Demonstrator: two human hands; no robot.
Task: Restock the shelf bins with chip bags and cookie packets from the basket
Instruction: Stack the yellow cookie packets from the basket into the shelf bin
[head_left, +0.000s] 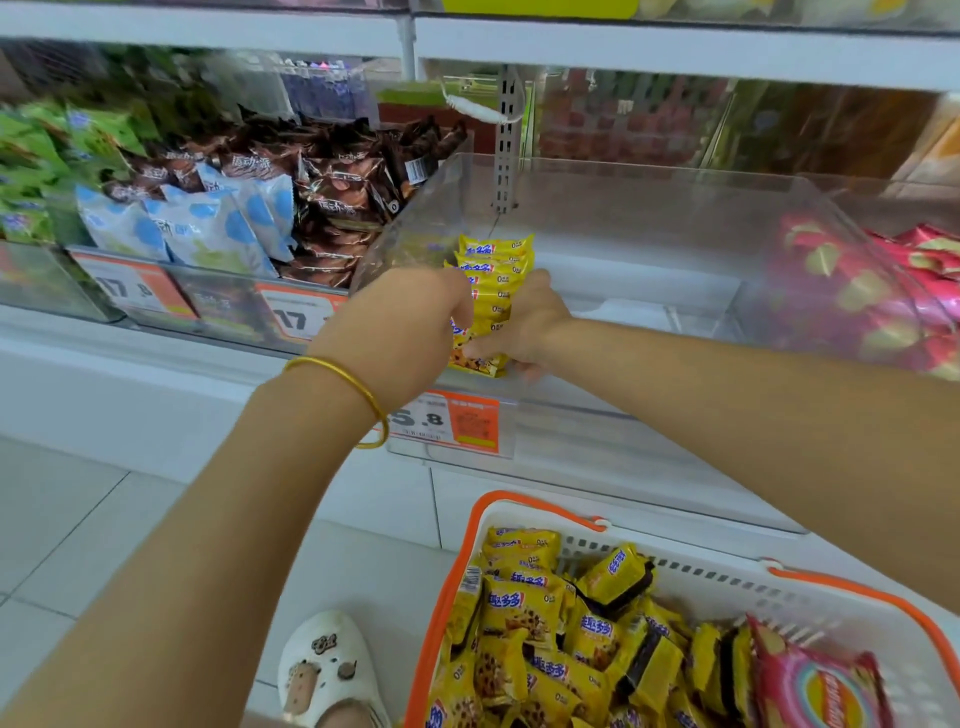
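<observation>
White shelving (156, 374) carries a clear plastic bin (623, 174), inside which left hand (410, 317) and right hand (527, 322) together clasp a row of yellow cookie packets (496, 265); more fill the orange-rimmed white basket (727, 577) below.

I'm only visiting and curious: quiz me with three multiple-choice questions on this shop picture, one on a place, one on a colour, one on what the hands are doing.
1. Where is the stack of yellow packets?
A. on the floor
B. in the clear bin
C. on the top shelf

2. What colour is the rim of the basket?
A. blue
B. orange
C. green

3. What are the left hand and right hand doing?
A. hanging idle
B. lifting the basket
C. both gripping the stack

Answers: B, the stack sits between the bin's clear walls; B, the rim is orange; C, both hands close round the stack.
</observation>
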